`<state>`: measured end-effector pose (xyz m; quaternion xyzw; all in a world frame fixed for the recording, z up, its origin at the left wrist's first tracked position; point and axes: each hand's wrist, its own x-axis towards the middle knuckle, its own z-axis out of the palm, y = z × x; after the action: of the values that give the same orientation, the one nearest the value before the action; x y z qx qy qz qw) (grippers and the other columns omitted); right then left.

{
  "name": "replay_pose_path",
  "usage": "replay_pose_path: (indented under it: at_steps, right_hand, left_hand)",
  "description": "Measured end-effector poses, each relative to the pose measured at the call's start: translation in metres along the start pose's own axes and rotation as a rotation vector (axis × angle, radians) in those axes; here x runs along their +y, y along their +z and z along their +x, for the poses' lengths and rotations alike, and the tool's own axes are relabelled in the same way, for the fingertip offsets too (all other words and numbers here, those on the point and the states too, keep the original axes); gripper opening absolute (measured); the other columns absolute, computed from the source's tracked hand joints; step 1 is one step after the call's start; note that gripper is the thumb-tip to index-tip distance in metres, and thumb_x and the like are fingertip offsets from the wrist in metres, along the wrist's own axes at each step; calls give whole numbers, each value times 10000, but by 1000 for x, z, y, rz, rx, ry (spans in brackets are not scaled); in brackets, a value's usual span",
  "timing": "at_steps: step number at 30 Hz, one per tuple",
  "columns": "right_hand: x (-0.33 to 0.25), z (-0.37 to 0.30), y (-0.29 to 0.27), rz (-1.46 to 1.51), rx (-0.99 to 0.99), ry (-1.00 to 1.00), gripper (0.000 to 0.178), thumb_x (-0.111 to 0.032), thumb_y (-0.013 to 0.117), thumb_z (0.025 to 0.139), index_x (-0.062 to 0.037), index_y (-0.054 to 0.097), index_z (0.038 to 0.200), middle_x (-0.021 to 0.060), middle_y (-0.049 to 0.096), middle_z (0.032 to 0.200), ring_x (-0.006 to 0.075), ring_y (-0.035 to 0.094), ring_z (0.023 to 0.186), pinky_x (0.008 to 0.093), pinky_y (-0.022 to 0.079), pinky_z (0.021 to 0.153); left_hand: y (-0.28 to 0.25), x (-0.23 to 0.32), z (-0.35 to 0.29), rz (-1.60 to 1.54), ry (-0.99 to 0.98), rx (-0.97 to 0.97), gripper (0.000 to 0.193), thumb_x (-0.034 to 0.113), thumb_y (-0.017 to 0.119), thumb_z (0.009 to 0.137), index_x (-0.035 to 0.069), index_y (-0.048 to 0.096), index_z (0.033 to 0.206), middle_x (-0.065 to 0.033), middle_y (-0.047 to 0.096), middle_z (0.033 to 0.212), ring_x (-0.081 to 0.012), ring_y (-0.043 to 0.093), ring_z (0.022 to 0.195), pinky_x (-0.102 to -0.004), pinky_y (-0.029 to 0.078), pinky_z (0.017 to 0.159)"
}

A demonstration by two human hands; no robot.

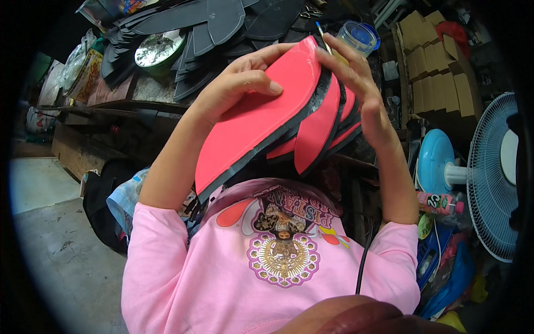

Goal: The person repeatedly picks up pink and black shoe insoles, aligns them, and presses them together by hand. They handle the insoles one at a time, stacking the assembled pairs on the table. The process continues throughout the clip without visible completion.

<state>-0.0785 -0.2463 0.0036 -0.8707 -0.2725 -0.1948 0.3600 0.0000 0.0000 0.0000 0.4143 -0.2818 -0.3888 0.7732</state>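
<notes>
My left hand (242, 80) holds a bundle of pink-red sheet pieces (256, 117) with black edges, its thumb lying flat across the top piece. The pieces are pointed and curved, fanned out in several layers over my lap. Next to their upper right edge, my right hand (364, 89) has its fingers bent around a thin stick (323, 37) with a blue tip, like a pen or brush. Those fingers reach the top corner of the bundle, and part of the stick is hidden behind them.
Black cut pieces (217, 25) lie heaped on the worktable beyond, around a round green can (160, 50). A clear plastic tub (356, 38) stands at the back right. Cardboard boxes (439, 72), a fan (495, 172) and a pink-labelled bottle (439, 202) are at the right.
</notes>
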Motion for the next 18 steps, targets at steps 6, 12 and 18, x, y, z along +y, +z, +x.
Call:
replay_pose_path:
  at_steps: [6,12,18]
  right_hand:
    - [4,-5,-2,-138,22,-55,846,-739,106,972,-216,611,1404,149,426,1533,353,373,1400,488,194,1174]
    - [13,-5,-1,-91,42,95,841,-729,99,980,-207,579,1433,148,423,1536,346,376,1397,475,192,1177]
    - [6,-1,0,-67,128,-13,850,-758,128,962,-213,570,1441,152,416,1542,351,374,1399,491,189,1179]
  left_hand:
    - [3,-2,2,74,-8,-12,709,36,622,772,-22,437,1454,-93,640,1242,-119,646,1086,-251,508,955]
    - [8,-1,0,27,-20,-60,724,25,616,762,-26,429,1459,-96,624,1279,-118,628,1126,-253,487,990]
    - [7,-2,1,43,-22,-33,704,51,610,771,-17,442,1451,-86,636,1243,-104,641,1064,-237,499,942]
